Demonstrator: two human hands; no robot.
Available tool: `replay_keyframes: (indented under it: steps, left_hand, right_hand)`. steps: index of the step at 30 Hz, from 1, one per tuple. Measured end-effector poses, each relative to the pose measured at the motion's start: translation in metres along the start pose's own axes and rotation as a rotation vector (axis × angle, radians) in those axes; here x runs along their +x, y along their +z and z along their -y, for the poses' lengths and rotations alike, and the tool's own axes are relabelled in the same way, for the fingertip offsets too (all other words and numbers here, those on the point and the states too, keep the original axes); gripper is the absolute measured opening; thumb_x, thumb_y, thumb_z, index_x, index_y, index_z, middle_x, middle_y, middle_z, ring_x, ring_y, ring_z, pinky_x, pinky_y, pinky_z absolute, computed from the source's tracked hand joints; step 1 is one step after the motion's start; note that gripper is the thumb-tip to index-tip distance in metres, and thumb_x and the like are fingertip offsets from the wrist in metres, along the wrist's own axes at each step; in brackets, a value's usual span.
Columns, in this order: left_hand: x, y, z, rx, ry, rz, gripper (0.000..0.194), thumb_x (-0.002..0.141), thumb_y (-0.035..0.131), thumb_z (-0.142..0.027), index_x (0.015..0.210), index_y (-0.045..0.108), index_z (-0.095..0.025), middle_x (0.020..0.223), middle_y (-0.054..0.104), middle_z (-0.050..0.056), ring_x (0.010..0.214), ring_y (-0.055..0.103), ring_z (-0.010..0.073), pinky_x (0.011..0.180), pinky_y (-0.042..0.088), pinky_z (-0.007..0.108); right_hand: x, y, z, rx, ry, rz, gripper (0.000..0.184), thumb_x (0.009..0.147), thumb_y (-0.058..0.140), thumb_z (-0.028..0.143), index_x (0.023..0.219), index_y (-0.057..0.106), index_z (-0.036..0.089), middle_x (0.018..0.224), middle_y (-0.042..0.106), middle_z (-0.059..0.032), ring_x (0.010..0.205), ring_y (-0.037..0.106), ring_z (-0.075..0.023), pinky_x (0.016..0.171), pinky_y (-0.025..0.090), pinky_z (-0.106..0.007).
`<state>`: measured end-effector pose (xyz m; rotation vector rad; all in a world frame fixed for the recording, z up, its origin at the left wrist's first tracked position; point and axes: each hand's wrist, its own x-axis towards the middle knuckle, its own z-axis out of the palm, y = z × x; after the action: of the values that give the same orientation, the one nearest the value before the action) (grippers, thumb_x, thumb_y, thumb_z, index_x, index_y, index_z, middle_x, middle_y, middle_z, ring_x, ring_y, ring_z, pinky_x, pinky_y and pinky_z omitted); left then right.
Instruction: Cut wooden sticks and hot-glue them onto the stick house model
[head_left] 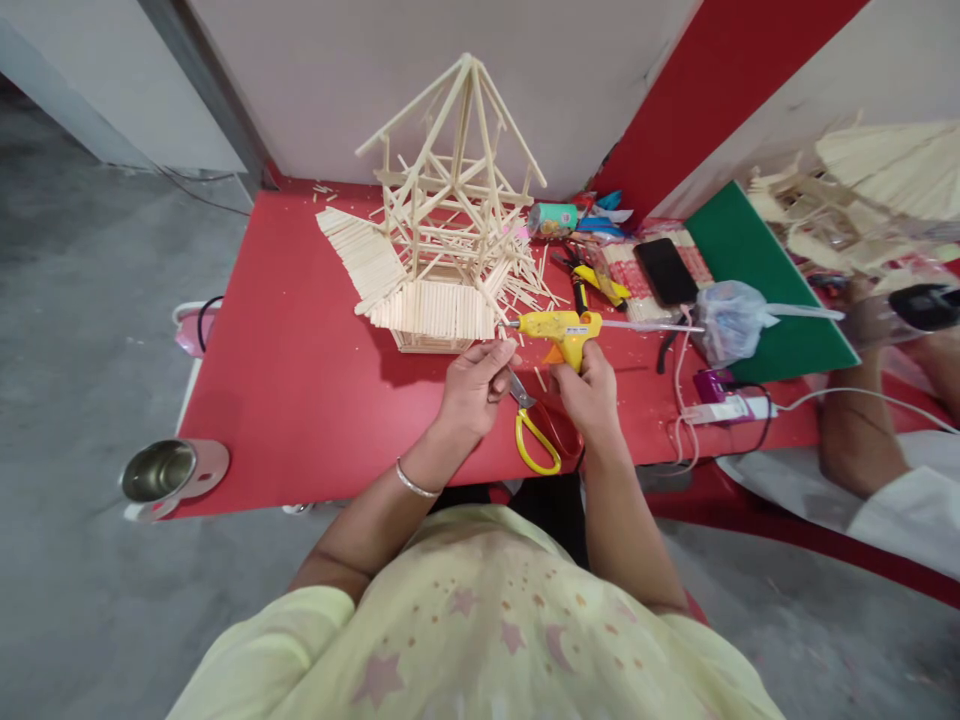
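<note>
My right hand point(592, 390) is closed round the handle of a yellow glue gun point(559, 326), whose nozzle points left toward the stick house. My left hand point(474, 385) is pinched on a thin wooden stick point(501, 343) right at the nozzle tip. Just beyond stands a model house point(439, 235) built of pale wooden sticks, with a peaked open frame and a slatted roof panel point(360, 255) on its left. Yellow-handled scissors point(534, 432) lie on the red table point(300, 390) between my two hands.
Loose sticks point(536, 285), pliers point(589, 285), a black phone point(665, 270), a plastic bag point(731, 320) and a green board point(757, 270) lie to the right. A power strip point(731, 408) sits near the front edge. A steel cup point(157, 472) is at the left corner. Another person's arm point(855, 430) is at right.
</note>
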<state>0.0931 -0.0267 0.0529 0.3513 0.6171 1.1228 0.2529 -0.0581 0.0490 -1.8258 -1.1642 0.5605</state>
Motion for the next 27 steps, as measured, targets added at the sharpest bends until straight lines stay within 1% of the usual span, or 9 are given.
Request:
replay_keyframes:
  steps: [5,10,15,22,27]
  left_hand:
    - [0.0017,0.0007,0.0002,0.016,-0.005,0.004,0.041,0.06,0.096,-0.036,0.073,0.064,-0.014,0.068,0.068,-0.001,0.042,0.038,0.0002,0.039,0.018,0.017]
    - [0.0037,0.0023,0.0002,0.022,0.031,-0.002,0.042,0.063,0.094,-0.04,0.072,0.064,-0.014,0.066,0.066,-0.001,0.042,0.038,0.0007,0.039,0.019,0.018]
    - [0.0071,0.0025,0.0007,0.028,0.051,-0.029,0.042,0.06,0.096,-0.038,0.07,0.063,-0.014,0.066,0.066,-0.001,0.041,0.039,0.0005,0.038,0.019,0.018]
    - [0.0085,0.0016,0.0021,0.033,0.057,-0.037,0.041,0.061,0.095,-0.038,0.071,0.063,-0.014,0.065,0.065,-0.002,0.042,0.039,0.0007,0.038,0.019,0.019]
    - [0.0086,0.0025,0.002,0.028,0.058,-0.034,0.043,0.061,0.096,-0.039,0.069,0.063,-0.014,0.066,0.066,-0.002,0.042,0.039,0.0005,0.038,0.018,0.019]
  right_hand:
    - [-0.0003,-0.0016,0.0031,-0.004,0.002,-0.004,0.016,0.074,0.059,0.026,0.077,0.044,0.026,0.06,0.05,0.0093,0.054,0.045,-0.0123,0.054,0.031,-0.028]
    - [0.0006,-0.0017,0.0066,-0.031,0.0,-0.002,0.015,0.074,0.059,0.026,0.076,0.044,0.025,0.059,0.049,0.0094,0.055,0.045,-0.012,0.056,0.032,-0.028]
    - [0.0044,0.0022,0.0033,-0.017,0.003,-0.001,0.016,0.075,0.06,0.028,0.077,0.044,0.025,0.059,0.05,0.0094,0.055,0.046,-0.0121,0.055,0.033,-0.027]
    - [0.0064,0.0052,0.0019,-0.006,0.002,0.014,0.015,0.076,0.059,0.028,0.078,0.044,0.026,0.06,0.054,0.0091,0.055,0.05,-0.0129,0.055,0.034,-0.027]
    - [0.0077,0.0058,0.0031,-0.023,-0.004,0.01,0.015,0.075,0.058,0.028,0.078,0.043,0.026,0.058,0.051,0.0096,0.053,0.047,-0.0127,0.054,0.033,-0.027]
